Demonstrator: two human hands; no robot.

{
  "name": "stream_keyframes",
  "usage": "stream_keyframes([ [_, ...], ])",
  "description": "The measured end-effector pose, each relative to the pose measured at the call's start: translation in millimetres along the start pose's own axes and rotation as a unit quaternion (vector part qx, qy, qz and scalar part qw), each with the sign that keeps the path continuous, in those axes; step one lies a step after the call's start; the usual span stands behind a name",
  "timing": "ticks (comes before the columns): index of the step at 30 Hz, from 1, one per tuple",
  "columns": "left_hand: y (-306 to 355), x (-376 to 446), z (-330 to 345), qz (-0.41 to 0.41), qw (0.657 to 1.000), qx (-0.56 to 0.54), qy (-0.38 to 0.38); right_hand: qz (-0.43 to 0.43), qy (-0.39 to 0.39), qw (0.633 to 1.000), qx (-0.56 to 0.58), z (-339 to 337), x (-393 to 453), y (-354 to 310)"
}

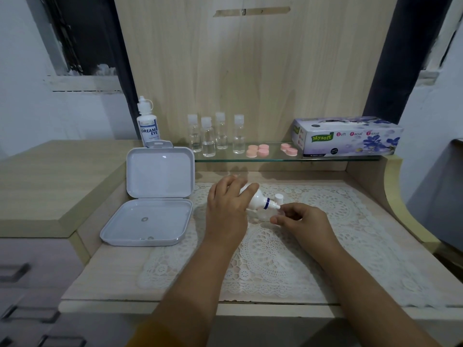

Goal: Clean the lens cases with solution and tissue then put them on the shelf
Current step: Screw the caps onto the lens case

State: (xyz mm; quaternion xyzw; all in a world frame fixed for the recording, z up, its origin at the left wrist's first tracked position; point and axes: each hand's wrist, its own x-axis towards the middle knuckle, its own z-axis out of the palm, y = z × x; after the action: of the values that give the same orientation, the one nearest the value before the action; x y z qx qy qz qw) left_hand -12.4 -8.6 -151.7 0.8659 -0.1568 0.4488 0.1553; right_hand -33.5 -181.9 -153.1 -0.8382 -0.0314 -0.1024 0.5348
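At centre frame the left hand (226, 209) clasps the tilted solution bottle (255, 200); the right hand (299, 217) pinches a small clear lens case (266, 213), likely light, slippery; best held by its sides.

White solution bottle (258, 200) tilted, nozzle at small clear vial (266, 213); pink lens cases (258, 150) on glass shelf (275, 160).

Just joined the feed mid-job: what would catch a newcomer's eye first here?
The two hands at centre over the lace mat: the left hand tips a white solution bottle toward a small clear item pinched in the right hand. At left lies an open white box. Behind, the glass shelf carries clear vials, pink lens cases and a tissue box.
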Motion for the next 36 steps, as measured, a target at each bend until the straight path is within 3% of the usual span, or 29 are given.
stream_keyframes([
  [25, -2.9, -2.1, 2.5, -0.005, 1.0, 0.012, 0.001, 0.001, 0.002, 1.0, 0.003, -0.7, -1.0, -1.6],
  [36, -6.7, -3.8, -0.3, -0.102, 0.994, -0.013, -0.025, 0.005, 0.021, 0.999, -0.023, 0.0, 0.4, 0.1],
])
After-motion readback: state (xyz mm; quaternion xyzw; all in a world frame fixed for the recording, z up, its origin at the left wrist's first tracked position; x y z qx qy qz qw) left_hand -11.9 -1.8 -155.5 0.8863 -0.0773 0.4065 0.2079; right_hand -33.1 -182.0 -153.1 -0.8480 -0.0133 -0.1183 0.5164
